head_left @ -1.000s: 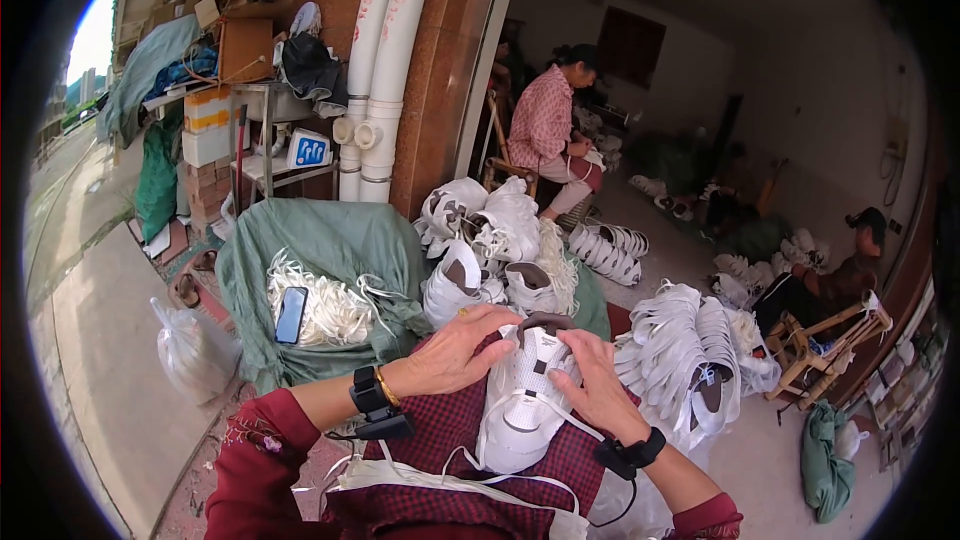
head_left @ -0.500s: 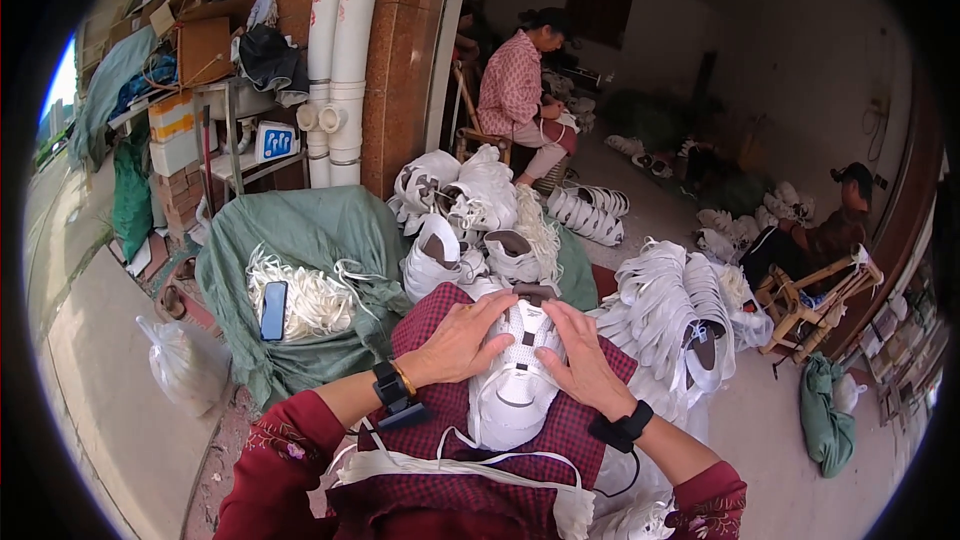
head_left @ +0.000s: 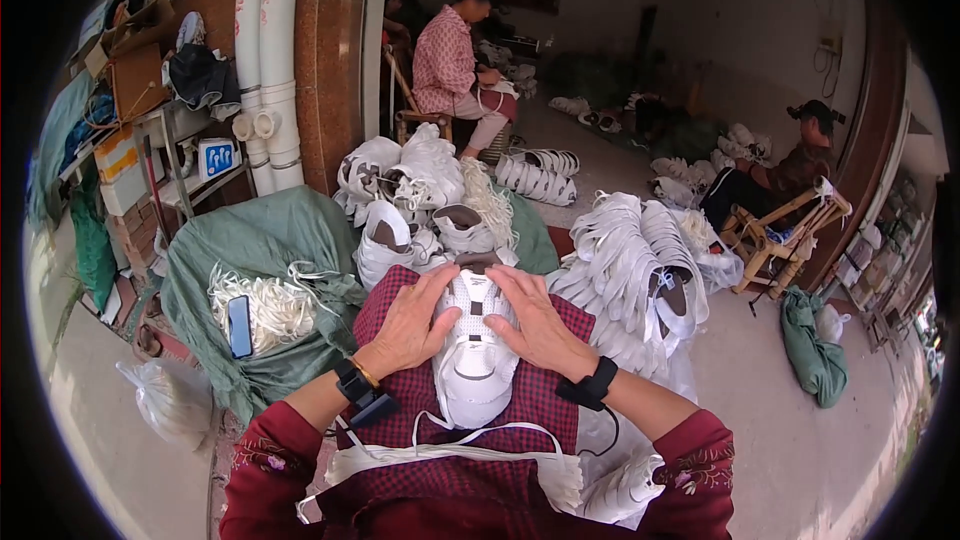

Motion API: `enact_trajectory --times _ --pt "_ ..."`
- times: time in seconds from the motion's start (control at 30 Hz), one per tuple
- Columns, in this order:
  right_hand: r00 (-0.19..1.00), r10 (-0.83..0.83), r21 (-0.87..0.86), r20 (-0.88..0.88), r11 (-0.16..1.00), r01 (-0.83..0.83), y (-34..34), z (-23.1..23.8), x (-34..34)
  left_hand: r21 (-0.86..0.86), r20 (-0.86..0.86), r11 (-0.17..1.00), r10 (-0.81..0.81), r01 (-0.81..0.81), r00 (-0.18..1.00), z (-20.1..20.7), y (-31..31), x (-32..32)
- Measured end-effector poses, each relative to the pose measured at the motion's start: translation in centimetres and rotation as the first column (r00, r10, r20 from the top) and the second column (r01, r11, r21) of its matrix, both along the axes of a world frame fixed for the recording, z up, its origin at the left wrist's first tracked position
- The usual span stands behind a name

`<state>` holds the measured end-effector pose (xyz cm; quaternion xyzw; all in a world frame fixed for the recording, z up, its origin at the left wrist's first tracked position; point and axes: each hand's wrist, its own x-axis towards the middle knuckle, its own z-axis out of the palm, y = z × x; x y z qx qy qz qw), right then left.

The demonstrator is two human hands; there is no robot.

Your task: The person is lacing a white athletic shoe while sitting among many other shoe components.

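Observation:
A white sneaker upper [head_left: 478,385] lies on the red-and-black checked cloth over my lap, its toe end toward me and its brown-lined opening away from me. My left hand [head_left: 408,320] grips its left side, fingers reaching up to the collar and thumb near the tongue. On the other side, my right hand [head_left: 540,325] holds it the same way. Both thumbs lie beside the dark patches down the middle. A bundle of white laces [head_left: 400,465] hangs across my lap, and one loose lace loops just below the toe. What is under the upper is hidden.
White laces [head_left: 285,312] and a phone [head_left: 239,328] lie on a green cloth [head_left: 190,265] at left. Piled white uppers [head_left: 425,175] stand ahead, with stacked ones [head_left: 625,250] at right. Two people [head_left: 450,65] sit working farther back. A bamboo chair [head_left: 785,235] stands at right.
The whole scene has shifted left in the picture as my view turned right. Both hands stay on the white upper in nearly the same hold.

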<state>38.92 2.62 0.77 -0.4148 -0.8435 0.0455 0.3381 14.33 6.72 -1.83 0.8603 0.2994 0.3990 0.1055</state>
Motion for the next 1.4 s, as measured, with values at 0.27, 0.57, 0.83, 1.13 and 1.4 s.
enact_trajectory --times 0.27,0.57,0.83,1.13,1.4 --pt "0.999 -0.007 -0.015 -0.039 1.000 0.006 0.3 0.0 -0.1 0.038 -0.037 0.999 0.024 -0.023 0.999 0.6 0.0 0.1" --pt "1.000 0.009 -0.002 0.002 1.000 -0.009 0.2 0.8 0.3 0.034 -0.035 0.999 0.010 -0.009 0.999 0.0 0.0 0.0" --pt "1.000 -0.026 0.027 -0.012 0.999 0.026 -0.8 1.1 0.2 0.053 0.011 0.998 0.023 -0.024 1.000 -0.1 0.5 -0.1" --pt "0.942 -0.202 -0.355 -0.267 0.930 0.099 -5.1 0.0 1.6 -0.004 0.178 0.995 0.103 -0.104 0.979 -0.4 -2.2 -1.4" --pt "0.984 -0.176 -0.336 0.017 0.926 0.172 -5.7 0.1 0.9 0.103 -0.119 0.988 0.124 -0.112 0.985 -0.8 -3.8 -3.3"
